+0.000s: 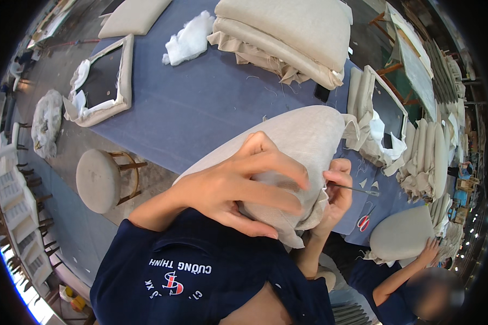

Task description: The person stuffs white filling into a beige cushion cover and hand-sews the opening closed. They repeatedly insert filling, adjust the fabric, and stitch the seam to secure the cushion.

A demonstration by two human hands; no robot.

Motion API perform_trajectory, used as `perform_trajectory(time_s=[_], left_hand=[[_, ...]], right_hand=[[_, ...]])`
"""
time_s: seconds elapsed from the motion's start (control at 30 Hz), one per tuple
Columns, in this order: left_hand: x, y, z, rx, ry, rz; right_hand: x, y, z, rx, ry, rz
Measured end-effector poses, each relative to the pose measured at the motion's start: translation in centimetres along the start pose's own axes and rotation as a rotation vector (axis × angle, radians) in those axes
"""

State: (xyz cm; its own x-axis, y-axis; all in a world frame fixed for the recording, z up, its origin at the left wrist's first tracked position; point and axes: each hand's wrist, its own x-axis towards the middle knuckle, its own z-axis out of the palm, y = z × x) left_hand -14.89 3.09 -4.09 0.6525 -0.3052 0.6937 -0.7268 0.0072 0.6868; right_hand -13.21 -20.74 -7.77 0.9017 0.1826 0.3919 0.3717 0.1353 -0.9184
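Note:
A beige fabric-covered cushion [303,127] rests in front of me, tilted over the table edge against my body. My left hand [249,184] is curled over its near end, fingers spread on the cloth and bent around it. In my right hand [339,187], at the cushion's right edge, a thin metal tool [358,189] is pinched between thumb and fingers. Its flattened end points right, while its other end is hidden at the fabric edge. Loose cloth [314,216] gathers between my hands.
A blue-covered table [152,119] carries stacked beige cushions [282,32], white stuffing [190,40], a phone [322,92] and red-handled scissors [365,221]. An unfinished padded panel [100,81] lies at its left edge. A round stool [98,181] stands left. A co-worker [401,281] handles another cushion [401,233] at right.

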Motion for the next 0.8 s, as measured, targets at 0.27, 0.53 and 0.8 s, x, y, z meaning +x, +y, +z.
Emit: perform_trajectory(time_s=[0.27, 0.53, 0.8], left_hand=[[-0.5, -1.0, 0.9, -0.123, 0.162, 0.106], [-0.2, -1.4, 1.0, -0.165, 0.098, 0.093], [0.6, -1.6, -0.1, -0.211, -0.018, 0.058]], right_hand=[[-0.2, 0.1, 0.1, 0.004, 0.040, 0.009], [-0.3, 0.2, 0.3, 0.037, 0.057, 0.008], [-0.3, 0.2, 0.6, 0.029, 0.031, -0.002]])
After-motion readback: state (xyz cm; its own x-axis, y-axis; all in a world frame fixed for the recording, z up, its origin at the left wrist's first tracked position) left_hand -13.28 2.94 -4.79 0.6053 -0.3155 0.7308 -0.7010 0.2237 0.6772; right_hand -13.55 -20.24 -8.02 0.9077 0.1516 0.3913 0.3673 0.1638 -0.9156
